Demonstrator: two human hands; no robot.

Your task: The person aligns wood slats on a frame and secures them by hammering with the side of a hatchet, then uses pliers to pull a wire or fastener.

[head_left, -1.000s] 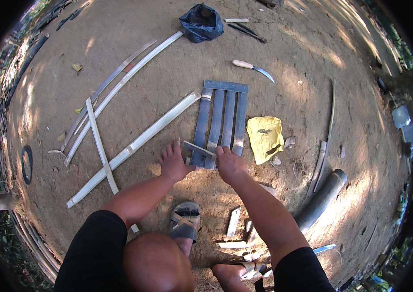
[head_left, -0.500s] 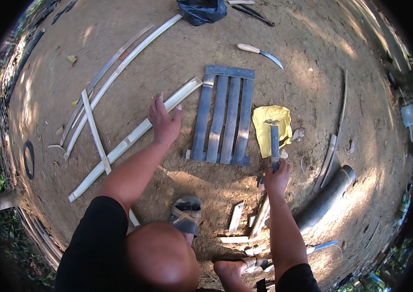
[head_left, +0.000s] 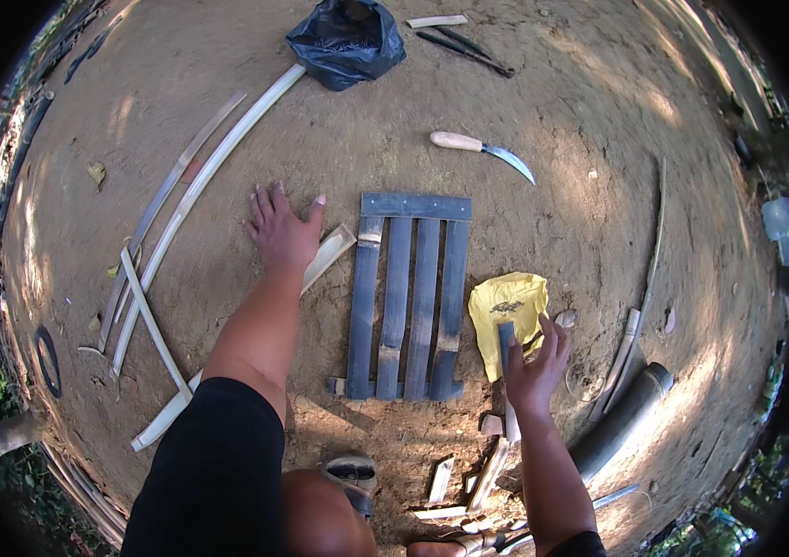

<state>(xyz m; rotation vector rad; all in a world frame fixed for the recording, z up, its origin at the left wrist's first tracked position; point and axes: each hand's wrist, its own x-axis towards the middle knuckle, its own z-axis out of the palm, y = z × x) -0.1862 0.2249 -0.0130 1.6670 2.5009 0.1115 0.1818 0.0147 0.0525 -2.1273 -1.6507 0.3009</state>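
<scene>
My left hand (head_left: pixel 285 232), fingers spread, is over the ground beside the upper end of a pale split bamboo length (head_left: pixel 327 258); my forearm covers much of that length. My right hand (head_left: pixel 535 376) has its fingers raised and apart at the lower edge of a yellow cloth or bag (head_left: pixel 508 302). By its thumb is a short dark strip (head_left: pixel 506 342), partly hidden by the hand; whether they touch I cannot tell. Between my hands lies a flat frame of dark bamboo slats (head_left: pixel 394 306), with a crosspiece (head_left: pixel 416 206) along its far end.
A curved knife (head_left: pixel 482 153) with a wooden handle lies beyond the frame. Farther off are a black plastic bag (head_left: pixel 346 46) and dark long-handled tool (head_left: pixel 465 49). Long bamboo strips (head_left: pixel 199 190) lie left, a thick dark bamboo tube (head_left: pixel 625 422) right, offcuts (head_left: pixel 443 480) near my feet.
My left hand has moved off the pale bamboo toward the left. My right hand's fingers have loosened from the dark strip and lifted. The whole view has shifted, with the ground things lower.
</scene>
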